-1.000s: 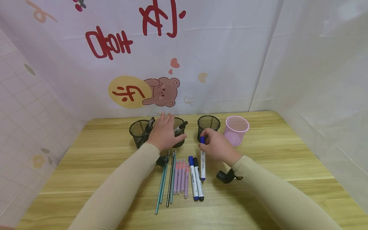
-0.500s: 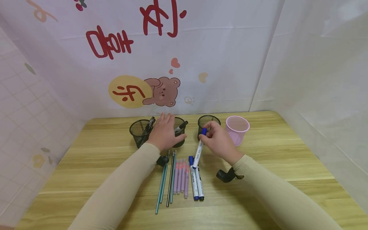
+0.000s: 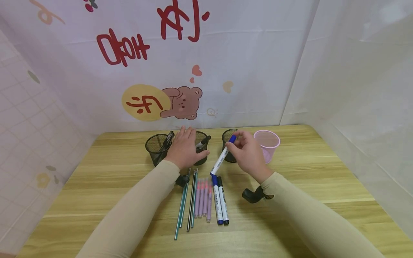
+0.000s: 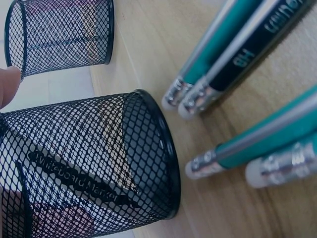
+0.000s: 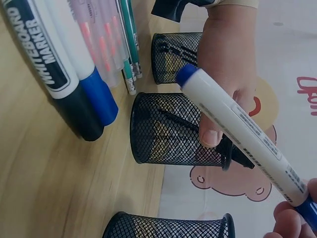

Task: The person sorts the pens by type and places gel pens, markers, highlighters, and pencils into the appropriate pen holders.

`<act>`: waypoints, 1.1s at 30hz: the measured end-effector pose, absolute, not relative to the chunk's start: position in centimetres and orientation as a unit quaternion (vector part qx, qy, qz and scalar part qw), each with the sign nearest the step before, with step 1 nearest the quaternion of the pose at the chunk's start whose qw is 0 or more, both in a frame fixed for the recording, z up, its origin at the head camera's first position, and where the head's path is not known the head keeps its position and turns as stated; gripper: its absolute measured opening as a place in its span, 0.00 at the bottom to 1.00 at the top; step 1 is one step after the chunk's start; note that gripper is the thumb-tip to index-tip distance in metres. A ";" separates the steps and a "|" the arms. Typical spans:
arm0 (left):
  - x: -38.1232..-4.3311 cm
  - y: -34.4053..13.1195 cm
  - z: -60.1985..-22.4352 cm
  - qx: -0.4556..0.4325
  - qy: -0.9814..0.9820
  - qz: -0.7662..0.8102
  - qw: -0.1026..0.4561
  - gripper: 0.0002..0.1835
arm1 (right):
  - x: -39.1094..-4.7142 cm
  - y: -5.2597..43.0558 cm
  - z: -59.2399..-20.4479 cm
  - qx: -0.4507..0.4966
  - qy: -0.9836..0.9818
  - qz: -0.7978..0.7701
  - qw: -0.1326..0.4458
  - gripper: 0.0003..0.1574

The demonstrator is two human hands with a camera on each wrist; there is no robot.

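With thumb and fingers, my right hand (image 3: 250,154) pinches a blue-capped whiteboard marker (image 3: 221,160) near its cap. The marker slants, its lower end pointing left toward the row of pens. My left hand (image 3: 184,148) lies with extended fingers over a black mesh pen cup (image 3: 202,159), thumb at the cup's side. Inside that cup leans a black whiteboard marker (image 4: 74,173). In the right wrist view the held marker crosses in front of this cup. Another black mesh cup (image 3: 227,138) stands behind my right hand, which partly hides it.
At the left, a black mesh cup (image 3: 155,147) holds black pens (image 3: 167,139). A pink mesh cup (image 3: 270,141) stands at the right. Pencils (image 3: 184,200), pink highlighters (image 3: 201,202), a blue marker (image 3: 217,204) and a black marker (image 3: 224,206) lie in front on the wooden table (image 3: 290,222).
My right hand has raised the blue marker from beside the other markers and tilted it, its cap moving up and right. The left hand has stayed in place.
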State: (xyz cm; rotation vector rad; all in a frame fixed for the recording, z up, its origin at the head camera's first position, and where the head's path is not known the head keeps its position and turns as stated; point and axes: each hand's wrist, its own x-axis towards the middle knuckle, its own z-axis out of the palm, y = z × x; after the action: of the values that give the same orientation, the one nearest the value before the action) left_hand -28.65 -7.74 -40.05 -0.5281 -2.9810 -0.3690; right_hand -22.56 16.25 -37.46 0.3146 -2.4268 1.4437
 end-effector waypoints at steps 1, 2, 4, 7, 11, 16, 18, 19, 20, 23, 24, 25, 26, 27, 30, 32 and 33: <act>-28.7 -7.7 -40.0 -0.173 -0.976 -0.121 0.046 0.57 | -22.6 16.2 -37.4 0.106 -0.841 0.507 0.154 0.19; -28.7 -7.7 -40.0 -0.172 -0.977 -0.119 0.046 0.57 | -22.5 16.2 -37.3 0.103 -0.838 0.512 0.157 0.19; -28.7 -7.7 -40.0 -0.172 -0.977 -0.119 0.046 0.57 | -22.5 16.2 -37.2 0.098 -0.832 0.523 0.158 0.19; -28.6 -7.7 -40.0 -0.172 -0.977 -0.120 0.045 0.57 | -22.6 16.1 -37.1 0.088 -0.823 0.538 0.160 0.20; -28.6 -7.7 -39.9 -0.171 -0.977 -0.119 0.043 0.57 | -22.7 16.0 -37.1 0.079 -0.800 0.571 0.166 0.21; -28.6 -7.6 -39.9 -0.172 -0.977 -0.124 0.040 0.57 | -22.9 16.0 -37.1 0.075 -0.771 0.605 0.187 0.21; -28.6 -7.6 -39.9 -0.171 -0.976 -0.126 0.040 0.56 | -22.9 15.9 -37.2 0.074 -0.762 0.611 0.199 0.21; -28.6 -7.6 -39.9 -0.171 -0.976 -0.126 0.040 0.56 | -23.0 15.9 -37.2 0.075 -0.758 0.615 0.205 0.21; -28.6 -7.6 -39.9 -0.171 -0.976 -0.126 0.041 0.56 | -23.0 15.9 -37.2 0.075 -0.754 0.617 0.211 0.21; -28.5 -7.6 -39.9 -0.170 -0.976 -0.126 0.041 0.55 | -23.0 15.7 -37.2 0.076 -0.743 0.625 0.229 0.20; -28.5 -7.6 -39.9 -0.171 -0.976 -0.126 0.042 0.55 | -23.0 15.7 -37.2 0.077 -0.739 0.628 0.234 0.20; -28.4 -7.6 -39.8 -0.171 -0.976 -0.125 0.042 0.55 | -23.0 15.6 -37.1 0.077 -0.736 0.629 0.237 0.20; -28.4 -7.6 -39.8 -0.172 -0.976 -0.126 0.042 0.55 | -23.0 15.6 -37.1 0.075 -0.735 0.630 0.239 0.20; -28.4 -7.6 -39.8 -0.173 -0.976 -0.125 0.043 0.55 | -23.0 15.6 -37.1 0.073 -0.733 0.632 0.240 0.20; -28.4 -7.7 -39.8 -0.173 -0.976 -0.124 0.043 0.56 | -23.0 15.5 -37.1 0.065 -0.730 0.635 0.243 0.19; -28.4 -7.7 -39.9 -0.172 -0.976 -0.124 0.042 0.56 | -23.1 15.4 -37.1 0.060 -0.727 0.638 0.245 0.19; -28.4 -7.7 -39.9 -0.172 -0.976 -0.125 0.041 0.57 | -23.1 15.4 -37.1 0.056 -0.726 0.640 0.246 0.19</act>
State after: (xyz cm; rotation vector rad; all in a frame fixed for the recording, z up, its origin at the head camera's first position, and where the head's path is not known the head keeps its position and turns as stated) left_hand -28.43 -7.67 -39.88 -0.5252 -2.9897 -0.3821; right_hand -23.12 15.38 -37.13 0.1538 -1.9801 1.7470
